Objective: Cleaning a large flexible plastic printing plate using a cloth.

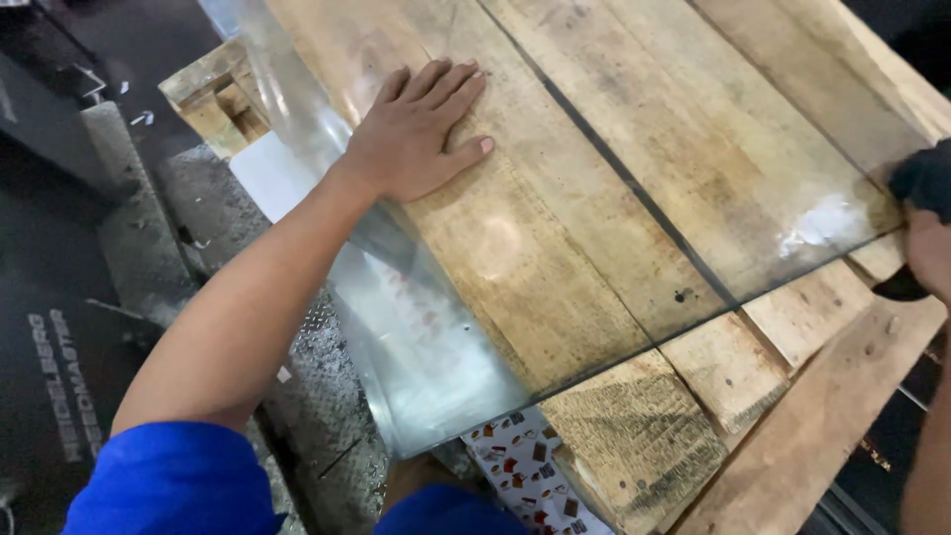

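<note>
A large clear glass sheet (555,198) lies flat on a wooden pallet (792,436) and overhangs its left side. My left hand (416,134) rests palm down on the glass, fingers spread, near the sheet's left part. My right hand (929,248) is at the right edge of the view, at the glass's right corner, closed on a black object (921,178) that looks like a cloth or handle; most of that hand is cut off by the frame.
Below the overhanging glass is a metal tread-plate floor (327,436) and a dark mat (59,327). A patterned white paper (525,471) lies under the pallet's near corner. A white board (272,173) sits at the left.
</note>
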